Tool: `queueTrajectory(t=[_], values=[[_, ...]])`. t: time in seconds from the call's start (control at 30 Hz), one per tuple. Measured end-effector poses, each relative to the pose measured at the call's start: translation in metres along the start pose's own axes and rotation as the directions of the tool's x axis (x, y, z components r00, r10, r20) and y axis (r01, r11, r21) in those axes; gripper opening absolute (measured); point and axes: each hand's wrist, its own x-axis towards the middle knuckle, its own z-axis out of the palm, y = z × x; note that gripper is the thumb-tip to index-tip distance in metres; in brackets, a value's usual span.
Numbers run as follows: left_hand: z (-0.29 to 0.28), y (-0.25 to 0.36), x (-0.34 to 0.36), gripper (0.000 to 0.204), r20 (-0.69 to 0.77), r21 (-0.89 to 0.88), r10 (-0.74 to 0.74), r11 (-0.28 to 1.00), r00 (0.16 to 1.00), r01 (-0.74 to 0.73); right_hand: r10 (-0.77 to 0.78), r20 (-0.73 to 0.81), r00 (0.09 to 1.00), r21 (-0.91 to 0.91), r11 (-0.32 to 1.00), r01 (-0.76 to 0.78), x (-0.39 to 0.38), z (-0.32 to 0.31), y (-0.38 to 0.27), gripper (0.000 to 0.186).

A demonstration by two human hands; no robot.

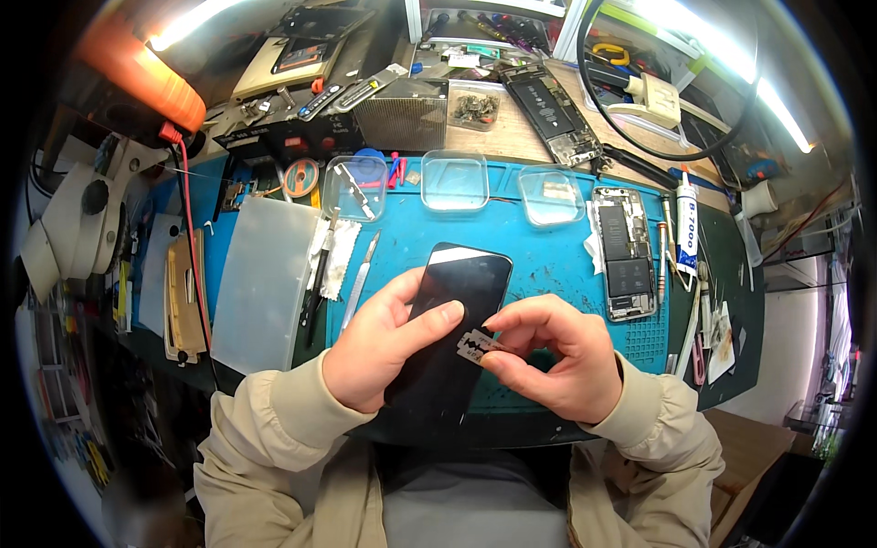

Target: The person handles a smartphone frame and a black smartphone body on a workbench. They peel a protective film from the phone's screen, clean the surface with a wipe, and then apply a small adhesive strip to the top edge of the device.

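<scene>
My left hand (375,347) grips a black phone (461,274) face up over the blue mat (539,274), its thumb resting on the dark screen. My right hand (562,365) pinches a thin double-edged razor blade (473,343) between thumb and fingers at the phone's right side. Whether the blade touches the phone, I cannot tell. Right of my hands lies an opened phone (625,251) with its battery and inner parts showing. A silver pointed tool (363,274) lies left of the held phone.
Three clear containers (454,180) line the mat's back. A translucent sheet (260,283) lies left, a white glue tube (686,224) right. Behind are another disassembled phone (548,112), a small parts box (473,108) and a black cable loop (667,153). An orange object (142,73) stands back left.
</scene>
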Motion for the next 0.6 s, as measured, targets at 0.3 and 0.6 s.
queueTrajectory(t=[0.3, 0.6], values=[[-0.0001, -0.0011, 0.0009, 0.045, -0.02, 0.0, 0.011, 1.0, 1.0, -0.011, 0.016, 0.072, 0.997, -0.025, 1.0, -0.014, -0.0031, 0.0018, -0.0031, 0.031], [-0.0013, -0.0021, 0.0011, 0.042, -0.005, 0.003, 0.02, 1.0, 1.0, -0.02, 0.011, 0.091, 0.996, -0.008, 1.0, -0.01, -0.0045, 0.0039, -0.0051, 0.031]])
